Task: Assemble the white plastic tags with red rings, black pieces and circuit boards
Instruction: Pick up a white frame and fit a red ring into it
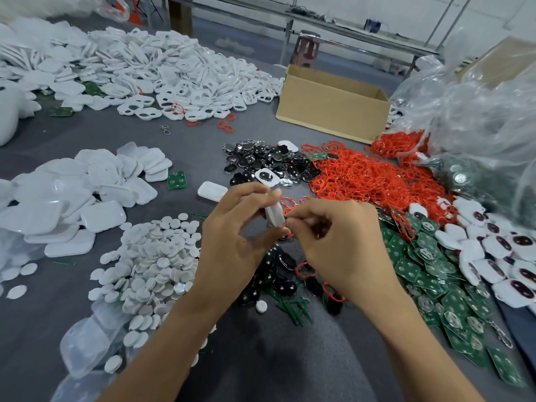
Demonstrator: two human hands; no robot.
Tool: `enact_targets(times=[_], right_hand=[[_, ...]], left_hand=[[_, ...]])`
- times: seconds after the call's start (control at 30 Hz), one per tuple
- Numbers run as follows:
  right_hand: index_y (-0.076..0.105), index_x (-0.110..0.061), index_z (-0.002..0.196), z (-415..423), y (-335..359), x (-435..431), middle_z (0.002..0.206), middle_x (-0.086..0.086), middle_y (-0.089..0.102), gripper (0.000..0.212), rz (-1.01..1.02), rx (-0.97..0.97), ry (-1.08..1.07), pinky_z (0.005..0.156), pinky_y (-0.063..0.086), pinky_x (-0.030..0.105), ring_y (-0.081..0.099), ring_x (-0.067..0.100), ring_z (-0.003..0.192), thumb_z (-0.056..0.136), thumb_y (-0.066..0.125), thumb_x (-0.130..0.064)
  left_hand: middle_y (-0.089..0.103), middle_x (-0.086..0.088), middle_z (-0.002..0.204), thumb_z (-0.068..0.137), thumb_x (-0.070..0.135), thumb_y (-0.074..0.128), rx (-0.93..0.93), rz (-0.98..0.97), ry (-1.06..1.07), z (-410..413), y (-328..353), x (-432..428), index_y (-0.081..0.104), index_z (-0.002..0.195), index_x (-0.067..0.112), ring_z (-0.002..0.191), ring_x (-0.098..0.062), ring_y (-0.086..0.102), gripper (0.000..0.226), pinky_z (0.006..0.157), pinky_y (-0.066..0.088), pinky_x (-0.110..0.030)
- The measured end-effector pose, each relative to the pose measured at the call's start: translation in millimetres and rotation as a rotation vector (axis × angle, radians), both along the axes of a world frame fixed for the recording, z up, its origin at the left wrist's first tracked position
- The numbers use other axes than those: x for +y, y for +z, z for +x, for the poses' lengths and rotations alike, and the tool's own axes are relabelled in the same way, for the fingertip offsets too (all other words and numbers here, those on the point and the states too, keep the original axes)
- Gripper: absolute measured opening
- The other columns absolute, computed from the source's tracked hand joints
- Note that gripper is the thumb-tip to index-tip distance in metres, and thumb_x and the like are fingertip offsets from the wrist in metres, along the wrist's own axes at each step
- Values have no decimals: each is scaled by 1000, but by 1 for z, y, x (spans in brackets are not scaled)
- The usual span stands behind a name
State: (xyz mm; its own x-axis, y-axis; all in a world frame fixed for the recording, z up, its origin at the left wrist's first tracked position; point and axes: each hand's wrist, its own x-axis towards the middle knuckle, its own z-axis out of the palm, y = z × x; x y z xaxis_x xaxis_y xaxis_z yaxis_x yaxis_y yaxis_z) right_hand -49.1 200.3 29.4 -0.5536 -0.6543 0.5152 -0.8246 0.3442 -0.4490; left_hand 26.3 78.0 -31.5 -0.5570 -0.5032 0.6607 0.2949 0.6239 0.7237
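Left hand [232, 230] grips white tag [275, 213], grey tabletop [87, 132], perhaps metal benches [333, 23] behind

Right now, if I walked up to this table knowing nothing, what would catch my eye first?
Probably the bright red rings heaped right of centre, beside green circuit boards. Beyond, white plastic tags pile across the far left. In the middle, the left hand holds one white tag while the right hand pinches at its edge.

Bright even light, soft shadows, edges curved
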Motion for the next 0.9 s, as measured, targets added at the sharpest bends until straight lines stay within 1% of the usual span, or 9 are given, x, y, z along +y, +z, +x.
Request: enact_targets(times=[0.07,0.17,0.27,0.37,0.43,0.5,0.57,0.7,0.9], right_hand=[[76,-18,72,-2,2,1,59,-4,68,15,14,-43,18,59,41,13,60,9,63,75,75,-2],[79,-20,80,-8,6,4,71,-8,73,19,65,-156,43,62,41,5,61,-5,64,80,72,-2],[79,-21,85,-10,8,5,76,-8,75,22,106,-161,49,64,46,10,65,1,71,82,70,-1],[79,-20,80,-8,8,5,70,-8,73,17,112,-123,17,65,42,11,61,4,71,80,72,-4],[78,-19,77,-8,8,5,61,-9,67,16,128,-129,0,60,39,10,58,5,66,80,72,-5],[76,-19,76,-7,8,6,56,-15,58,16,161,-118,3,56,35,8,54,0,57,80,71,-5],[75,-19,75,-6,9,6,53,-19,54,16,177,-111,10,55,35,7,52,-4,53,80,70,-4],[75,-17,73,-6,10,8,57,-12,61,17,189,-166,6,54,37,7,55,-4,55,80,70,-2],[75,-18,73,-7,11,8,61,-6,68,17,200,-219,-17,54,41,13,59,6,62,81,71,-4]], left_hand=[[61,-9,113,65,0,85,13,58,-33,-2,0,1,66,113,8,105,5,58,52,90,48,-12],[62,-12,115,63,-3,85,6,134,-93,-3,0,1,65,112,11,104,8,59,55,88,46,-7],[61,-12,118,65,-2,84,-11,198,-148,-3,0,0,66,114,12,106,3,61,55,88,49,-11],[60,-9,119,66,2,83,-21,267,-206,-3,0,1,67,115,13,111,-10,62,53,88,54,-22],[61,-7,119,66,5,82,-23,292,-232,-3,1,1,67,115,15,111,-10,62,52,87,55,-21],[61,-4,119,66,8,82,-27,322,-261,-2,1,2,67,115,15,110,-6,62,51,85,55,-19],[61,-1,120,67,8,82,-42,346,-289,-2,1,2,67,114,17,109,-5,62,50,85,55,-20],[60,-1,120,68,-5,81,-60,338,-326,-2,0,1,67,112,23,110,-8,62,55,87,55,-23],[60,-2,117,65,0,82,-37,374,-336,-2,0,3,67,112,22,107,-9,63,53,87,57,-28]])
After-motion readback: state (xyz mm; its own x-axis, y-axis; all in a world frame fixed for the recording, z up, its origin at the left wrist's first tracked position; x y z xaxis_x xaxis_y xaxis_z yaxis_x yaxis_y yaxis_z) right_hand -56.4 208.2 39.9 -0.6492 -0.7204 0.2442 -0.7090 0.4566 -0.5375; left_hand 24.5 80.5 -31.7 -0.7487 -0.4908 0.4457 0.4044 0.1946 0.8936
